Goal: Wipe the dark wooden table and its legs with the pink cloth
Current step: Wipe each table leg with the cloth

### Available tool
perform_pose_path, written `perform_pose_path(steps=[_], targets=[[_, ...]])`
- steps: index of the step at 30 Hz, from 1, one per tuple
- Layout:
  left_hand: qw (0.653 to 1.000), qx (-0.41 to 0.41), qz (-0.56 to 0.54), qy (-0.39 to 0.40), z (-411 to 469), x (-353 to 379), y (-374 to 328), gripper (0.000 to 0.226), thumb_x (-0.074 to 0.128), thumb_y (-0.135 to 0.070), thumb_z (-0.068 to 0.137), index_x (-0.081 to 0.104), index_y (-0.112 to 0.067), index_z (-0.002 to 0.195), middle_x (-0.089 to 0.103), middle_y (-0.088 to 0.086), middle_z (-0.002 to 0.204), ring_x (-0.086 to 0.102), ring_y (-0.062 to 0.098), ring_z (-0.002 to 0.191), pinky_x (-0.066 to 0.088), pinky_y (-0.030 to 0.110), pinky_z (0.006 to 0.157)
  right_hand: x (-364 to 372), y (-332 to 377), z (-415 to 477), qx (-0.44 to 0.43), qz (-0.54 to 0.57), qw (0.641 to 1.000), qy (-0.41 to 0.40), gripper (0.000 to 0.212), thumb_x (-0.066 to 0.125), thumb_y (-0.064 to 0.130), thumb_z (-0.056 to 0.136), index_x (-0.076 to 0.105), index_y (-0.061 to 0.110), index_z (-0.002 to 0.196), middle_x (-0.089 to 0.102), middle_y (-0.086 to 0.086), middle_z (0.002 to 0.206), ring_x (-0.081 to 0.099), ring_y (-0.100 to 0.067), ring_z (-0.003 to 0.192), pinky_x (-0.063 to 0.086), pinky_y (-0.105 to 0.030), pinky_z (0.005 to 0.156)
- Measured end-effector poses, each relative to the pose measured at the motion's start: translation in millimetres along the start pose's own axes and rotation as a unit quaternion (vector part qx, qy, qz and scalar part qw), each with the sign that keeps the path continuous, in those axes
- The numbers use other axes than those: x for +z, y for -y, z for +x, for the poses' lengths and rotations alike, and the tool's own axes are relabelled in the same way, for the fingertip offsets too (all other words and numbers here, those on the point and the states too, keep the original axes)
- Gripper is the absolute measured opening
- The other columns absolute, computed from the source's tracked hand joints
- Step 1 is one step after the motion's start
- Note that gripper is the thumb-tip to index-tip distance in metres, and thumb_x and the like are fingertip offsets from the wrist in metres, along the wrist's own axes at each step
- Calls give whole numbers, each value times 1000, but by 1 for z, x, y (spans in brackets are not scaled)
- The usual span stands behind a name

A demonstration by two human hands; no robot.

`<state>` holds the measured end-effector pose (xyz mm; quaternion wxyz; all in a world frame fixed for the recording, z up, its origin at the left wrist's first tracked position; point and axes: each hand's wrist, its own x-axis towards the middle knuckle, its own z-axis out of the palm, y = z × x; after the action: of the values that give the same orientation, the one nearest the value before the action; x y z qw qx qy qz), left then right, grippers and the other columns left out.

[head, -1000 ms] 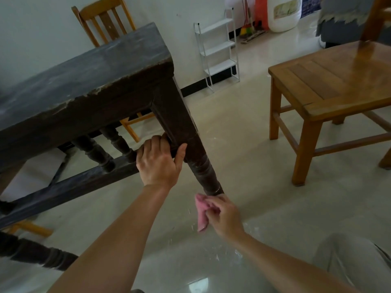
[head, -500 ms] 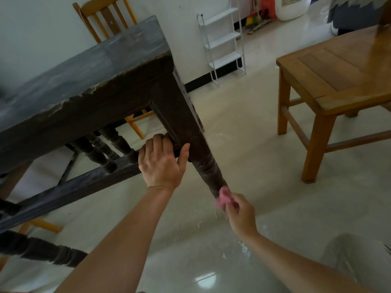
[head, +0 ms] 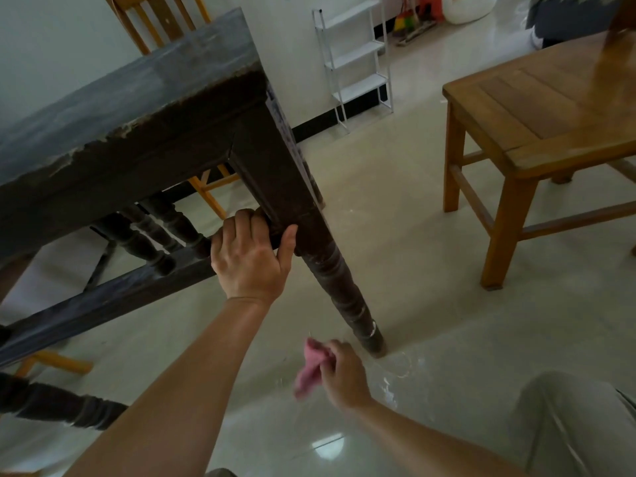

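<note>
At the far left the dark wooden table [head: 137, 98] fills our view, its grey, worn top tilted in the wide lens and its chipped edge facing us. Behind it a yellow wooden chair [head: 161, 22] stands against the wall. Below the top, turned spindles [head: 151, 232] rise from the lower rail [head: 113, 297], which runs right toward the corner leg.

Our left hand [head: 251, 259] grips that rail where it meets the table leg [head: 330, 270]. The fingers are curled over the top of the rail, and the thumb is spread out to the right, pressed on the square block of the leg.

The leg slants down to the pale tiled floor [head: 447, 304]. Just left of its foot and apart from it is the pink cloth [head: 311, 368]. It is bunched up and pinched between the thumb and curled fingers of our right hand [head: 344, 373]. Most of the cloth sticks out to the left of the fingers and hangs below them, above the floor. The knuckles are near the foot of the leg; we cannot tell whether they touch it.

Further back a white shelf rack [head: 358, 60] stands by the wall. A white tub [head: 464, 12] sits in the far corner, and we cannot tell what it holds. On the right stands a light wooden table [head: 550, 108], and low at the edge is our knee [head: 578, 425] in grey cloth.
</note>
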<state>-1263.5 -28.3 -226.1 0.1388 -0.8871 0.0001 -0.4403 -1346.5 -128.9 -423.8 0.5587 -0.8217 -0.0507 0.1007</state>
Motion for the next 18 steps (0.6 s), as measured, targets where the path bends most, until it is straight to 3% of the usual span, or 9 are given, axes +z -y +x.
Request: perform_pose_path(steps=[2, 4, 7, 11, 13, 15, 16, 18], targets=[[1000, 0, -2, -1, 0, 0, 0, 55, 38, -53, 99, 58, -3, 87, 61, 15, 86, 58, 34, 75, 47, 40, 65, -15, -10, 5, 24, 1, 1000, -13, 8, 52, 29, 97, 58, 26, 92, 60, 9, 94, 59, 2, 82, 53, -21, 79], [1000, 1, 3, -9, 1, 1, 1, 54, 38, -52, 99, 58, -4, 87, 61, 15, 86, 58, 33, 75, 46, 40, 64, -48, -9, 29, 52, 12, 995, -86, 11, 55, 26, 96, 58, 24, 85, 60, 5, 90, 56, 1, 75, 45, -15, 66], [1000, 3, 6, -20, 1, 3, 1, 53, 39, -52, 99, 58, -4, 87, 61, 15, 87, 58, 32, 75, 46, 39, 65, -98, -9, 78, 93, 11, 982, -163, 18, 56, 23, 94, 58, 18, 77, 62, -3, 87, 58, -14, 71, 43, -21, 62], [1000, 1, 10, -23, 0, 3, -1, 54, 37, -52, 99, 59, -4, 87, 61, 15, 86, 58, 33, 74, 45, 39, 66, -88, -6, 107, 133, 116, 979, -105, 20, 59, 28, 93, 70, 23, 77, 69, -2, 70, 67, -28, 64, 59, -42, 65], [1000, 5, 13, -28, 0, 3, -1, 54, 38, -52, 99, 58, -4, 87, 60, 15, 85, 57, 33, 74, 45, 39, 65, -58, -14, 93, 142, 122, 971, -147, 24, 50, 31, 97, 72, 28, 88, 70, -5, 85, 67, -29, 79, 55, -38, 74], [999, 9, 18, -36, -1, 4, 0, 53, 38, -51, 99, 57, -4, 87, 60, 16, 85, 57, 34, 74, 44, 39, 64, -29, -24, 63, 133, 148, 965, -171, 37, 35, 51, 100, 65, 33, 87, 69, -5, 89, 68, -23, 80, 56, -36, 79], [999, 10, 17, -38, -1, 5, 0, 52, 38, -51, 99, 57, -4, 87, 60, 16, 85, 57, 34, 74, 44, 39, 64, -19, -26, 47, 122, 161, 968, -152, 42, 32, 53, 99, 63, 29, 84, 69, -5, 88, 68, -21, 79, 58, -37, 79], [999, 8, 12, -31, 0, 4, 0, 53, 38, -51, 99, 57, -4, 88, 60, 16, 86, 57, 34, 75, 45, 39, 64, -19, -25, 25, 118, 157, 977, -83, 29, 45, 39, 98, 65, 23, 85, 72, -3, 88, 69, -16, 79, 59, -37, 78]])
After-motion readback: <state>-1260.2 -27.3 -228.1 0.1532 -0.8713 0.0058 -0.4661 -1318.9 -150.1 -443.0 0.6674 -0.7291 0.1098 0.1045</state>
